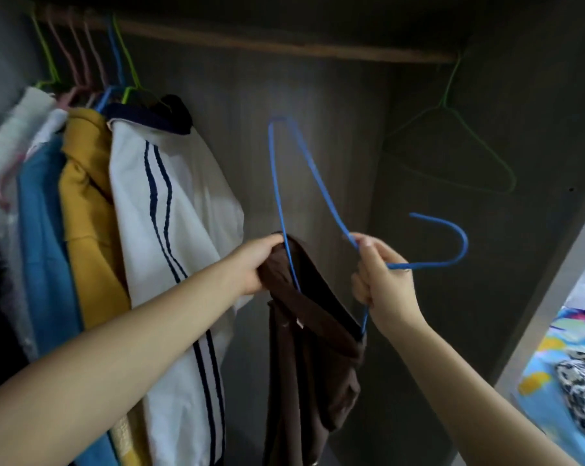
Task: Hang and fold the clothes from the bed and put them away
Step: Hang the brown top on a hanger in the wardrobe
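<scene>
The right hand [380, 280] pinches the blue hanger [304, 183] by its neck, tipped sideways so one arm can slide into the brown top [313, 358] — bunched in the gripping left hand [255, 264] before the wardrobe, below the rail [284, 45].

Nothing to read here: no text, label, brand, number or sign can be made out on anything in view.
</scene>
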